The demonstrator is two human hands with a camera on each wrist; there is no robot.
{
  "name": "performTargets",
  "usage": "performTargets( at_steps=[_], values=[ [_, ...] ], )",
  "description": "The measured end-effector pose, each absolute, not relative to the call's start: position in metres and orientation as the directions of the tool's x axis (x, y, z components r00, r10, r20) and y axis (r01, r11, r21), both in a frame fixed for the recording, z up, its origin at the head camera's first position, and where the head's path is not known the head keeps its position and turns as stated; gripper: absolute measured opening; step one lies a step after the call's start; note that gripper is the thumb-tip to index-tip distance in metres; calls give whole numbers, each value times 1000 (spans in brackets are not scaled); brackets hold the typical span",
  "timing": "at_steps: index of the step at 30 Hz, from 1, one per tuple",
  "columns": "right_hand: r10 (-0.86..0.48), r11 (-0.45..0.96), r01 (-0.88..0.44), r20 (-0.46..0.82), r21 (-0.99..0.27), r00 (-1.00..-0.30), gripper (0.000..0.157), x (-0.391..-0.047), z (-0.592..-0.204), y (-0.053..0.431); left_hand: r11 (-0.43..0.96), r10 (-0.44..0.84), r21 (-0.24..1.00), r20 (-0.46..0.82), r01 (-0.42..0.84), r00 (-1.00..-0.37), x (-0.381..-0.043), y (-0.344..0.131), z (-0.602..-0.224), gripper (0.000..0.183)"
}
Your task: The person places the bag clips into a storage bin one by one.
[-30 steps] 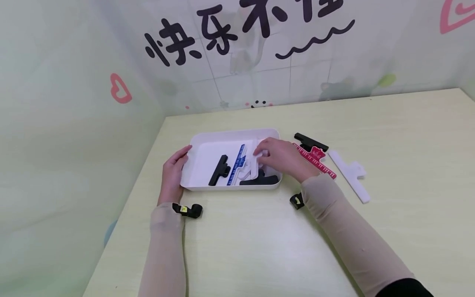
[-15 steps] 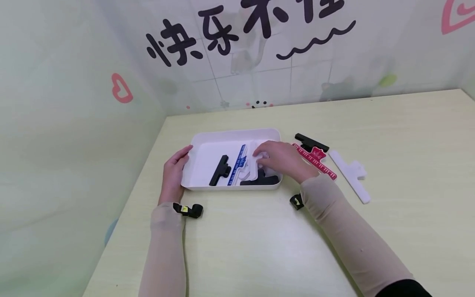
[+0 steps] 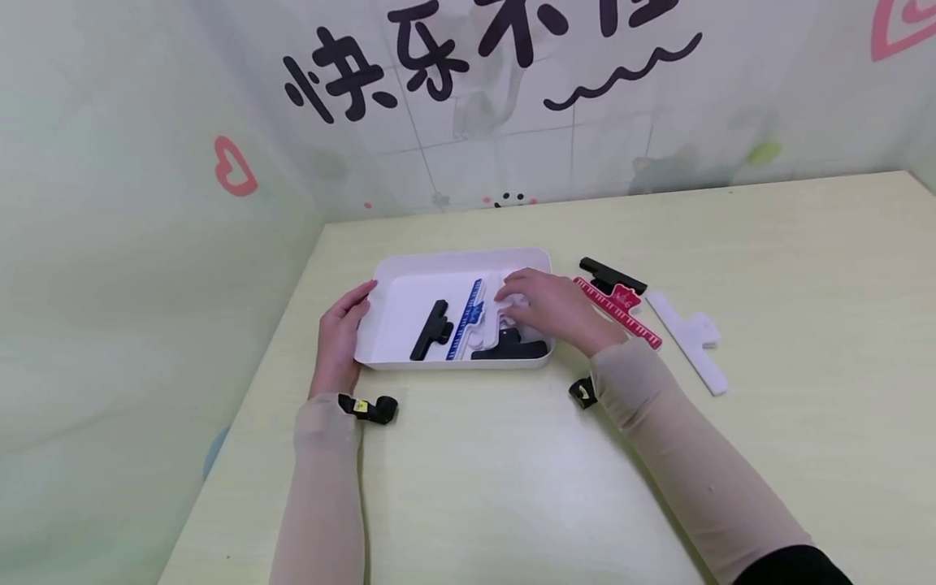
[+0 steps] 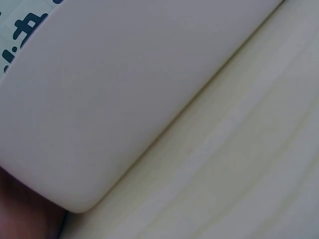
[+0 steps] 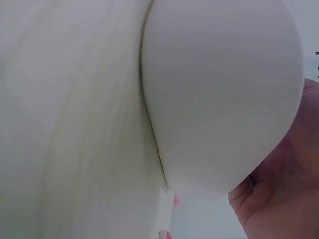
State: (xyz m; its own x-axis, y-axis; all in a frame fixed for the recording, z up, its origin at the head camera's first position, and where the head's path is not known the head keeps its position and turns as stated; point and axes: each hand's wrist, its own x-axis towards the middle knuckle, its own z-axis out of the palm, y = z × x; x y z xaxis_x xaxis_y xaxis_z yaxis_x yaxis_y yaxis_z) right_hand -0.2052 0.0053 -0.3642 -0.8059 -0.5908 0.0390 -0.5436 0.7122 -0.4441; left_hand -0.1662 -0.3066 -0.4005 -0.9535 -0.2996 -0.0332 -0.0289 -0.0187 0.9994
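Note:
In the head view, a white tray [image 3: 398,280] stands on the table. My left hand [image 3: 338,345] rests along its left outer wall with the fingers fairly straight. My right hand [image 3: 552,307] reaches over the tray's right side, where finger and thumb pinch a white bag clip [image 3: 491,325], partly hidden by the hand. Left of that clip lie a blue-and-white bag clip [image 3: 466,319] and a small black bag clip [image 3: 431,331]. A larger black bag clip [image 3: 509,348] lies in the tray's near right corner. Both wrist views show mostly the tray's outside walls.
Right of the tray, on the table, lie a black bag clip [image 3: 613,275], a red bag clip [image 3: 617,311] and a white bag clip [image 3: 689,341]. A printed curtain [image 3: 439,179] hangs behind the table's far edge and along the left.
The white clip at my right fingertips has shifted slightly left inside the tray. My left hand and the tray stay in place; the head view has tilted a little.

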Motion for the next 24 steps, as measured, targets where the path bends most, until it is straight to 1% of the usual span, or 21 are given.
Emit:
performTargets(
  at_steps=[4, 7, 12, 15, 19, 24],
  values=[
    [-529, 702, -456, 28, -548, -848, 29, -207, -365, 8, -23, -300, 999, -41, -36, -953, -166, -307, -401, 30],
    [-480, 661, -392, 42, -640, -876, 27, -208, -365, 12, -10, -300, 999, -36, -34, -953, -166, -307, -401, 30],
    [-457, 567, -334, 50, -753, -888, 26, -212, -368, 22, -12, -298, 999, -42, -40, -954, -165, -307, -401, 30],
    [-442, 540, -322, 63, -778, -895, 26, -212, -366, 31, -4, -299, 999, -41, -41, -953, -165, -307, -402, 30],
    [-414, 559, -335, 95, -759, -905, 26, -211, -361, 44, -6, -291, 1000, -21, -20, -956, -167, -307, -400, 30],
    [-428, 561, -354, 103, -748, -898, 27, -206, -357, 61, -9, -297, 999, -41, -40, -954, -168, -307, -398, 29]
  ],
)
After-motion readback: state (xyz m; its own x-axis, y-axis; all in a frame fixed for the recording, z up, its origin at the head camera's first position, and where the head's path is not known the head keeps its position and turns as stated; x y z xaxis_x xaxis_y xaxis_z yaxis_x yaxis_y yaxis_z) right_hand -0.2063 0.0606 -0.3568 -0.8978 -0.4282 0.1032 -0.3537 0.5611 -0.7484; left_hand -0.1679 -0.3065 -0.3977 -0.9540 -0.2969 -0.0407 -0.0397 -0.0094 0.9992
